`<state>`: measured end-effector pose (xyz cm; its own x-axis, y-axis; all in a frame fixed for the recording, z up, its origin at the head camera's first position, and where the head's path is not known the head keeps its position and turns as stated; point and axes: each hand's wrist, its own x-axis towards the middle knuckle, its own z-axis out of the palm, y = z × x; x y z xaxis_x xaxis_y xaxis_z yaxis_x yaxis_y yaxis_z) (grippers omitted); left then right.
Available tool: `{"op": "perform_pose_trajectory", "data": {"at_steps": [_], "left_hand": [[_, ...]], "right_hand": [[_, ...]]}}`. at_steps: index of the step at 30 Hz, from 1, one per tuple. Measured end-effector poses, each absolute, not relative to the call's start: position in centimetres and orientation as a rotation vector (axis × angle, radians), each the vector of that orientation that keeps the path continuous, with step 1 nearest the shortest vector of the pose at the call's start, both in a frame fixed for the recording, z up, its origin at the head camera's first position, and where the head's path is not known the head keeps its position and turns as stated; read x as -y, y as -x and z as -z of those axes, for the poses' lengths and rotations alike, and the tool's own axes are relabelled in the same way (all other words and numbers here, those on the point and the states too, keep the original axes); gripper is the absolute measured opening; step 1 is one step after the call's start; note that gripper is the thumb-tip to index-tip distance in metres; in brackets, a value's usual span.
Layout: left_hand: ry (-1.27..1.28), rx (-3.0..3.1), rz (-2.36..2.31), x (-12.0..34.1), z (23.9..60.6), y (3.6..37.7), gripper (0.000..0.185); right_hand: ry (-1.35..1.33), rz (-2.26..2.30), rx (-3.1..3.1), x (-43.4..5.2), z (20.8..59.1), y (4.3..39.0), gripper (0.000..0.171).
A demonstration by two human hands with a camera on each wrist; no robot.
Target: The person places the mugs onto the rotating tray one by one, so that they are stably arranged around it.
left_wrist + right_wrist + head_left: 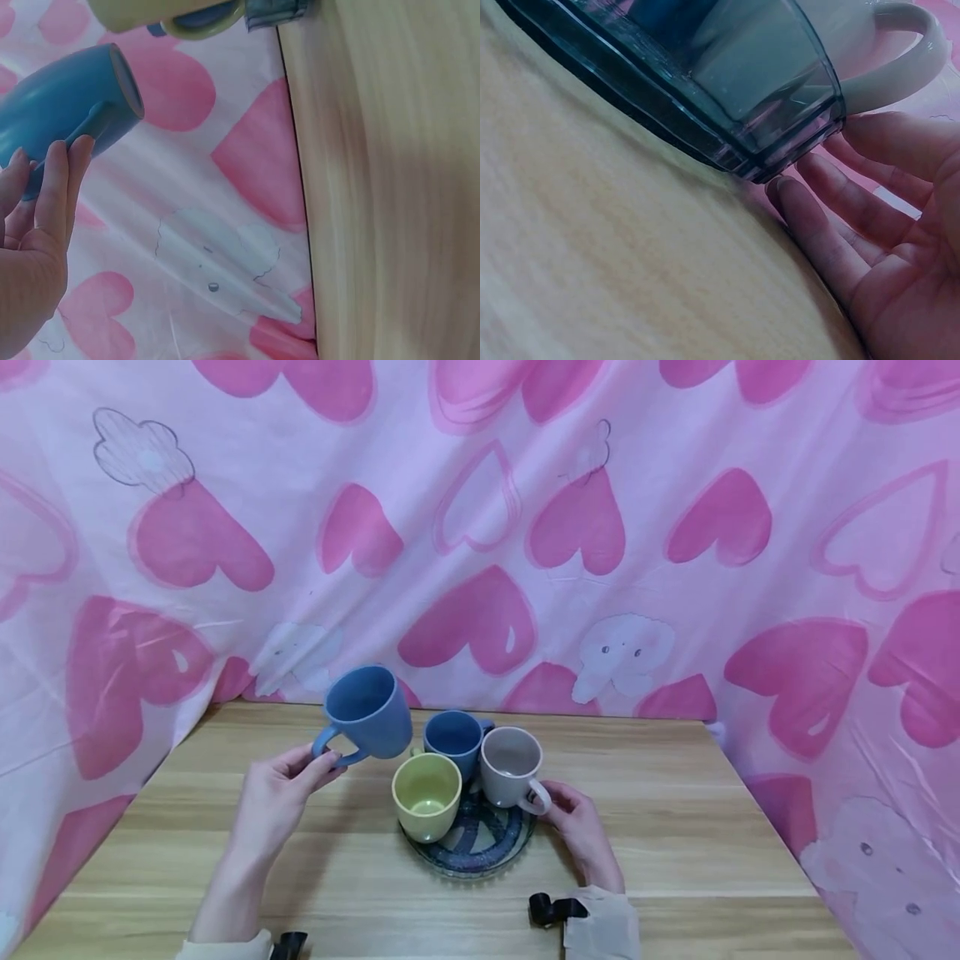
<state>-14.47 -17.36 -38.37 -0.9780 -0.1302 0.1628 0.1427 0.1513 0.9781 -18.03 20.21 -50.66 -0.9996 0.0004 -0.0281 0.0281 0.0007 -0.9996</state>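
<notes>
My left hand (273, 802) pinches the handle of a blue mug (384, 718) and holds it tilted in the air, left of a round dark glass tray (480, 860). On the tray stand a yellow-green mug (426, 802), a smaller-looking blue mug (453, 735) behind it and a pale grey mug (510, 768) at the right. With thumb above and fingers below, my right hand (900, 202) grips the tray's right rim, close under the grey mug's handle (919, 60). The left wrist view shows the held mug (75, 97) from its base side.
The tray rests on a wood-grain table (660, 843). A pink and white curtain with hearts (480, 610) hangs behind the table's back edge and along both sides. Black straps (555, 910) are at both wrists.
</notes>
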Motion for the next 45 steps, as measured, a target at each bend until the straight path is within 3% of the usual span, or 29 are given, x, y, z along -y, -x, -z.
{"op": "perform_pose_trajectory", "data": {"at_steps": [18, 45], "left_hand": [[-0.046, 2.304, 1.939, 15.2, 37.7, 12.1, 0.038], [0.17, 2.164, 2.143, 10.7, 37.7, 9.2, 0.028]], "right_hand": [[-0.032, 2.213, -2.198, -20.0, 50.4, 17.9, 0.03], [-0.023, 2.192, -2.212, -20.2, 50.7, 17.9, 0.034]]}}
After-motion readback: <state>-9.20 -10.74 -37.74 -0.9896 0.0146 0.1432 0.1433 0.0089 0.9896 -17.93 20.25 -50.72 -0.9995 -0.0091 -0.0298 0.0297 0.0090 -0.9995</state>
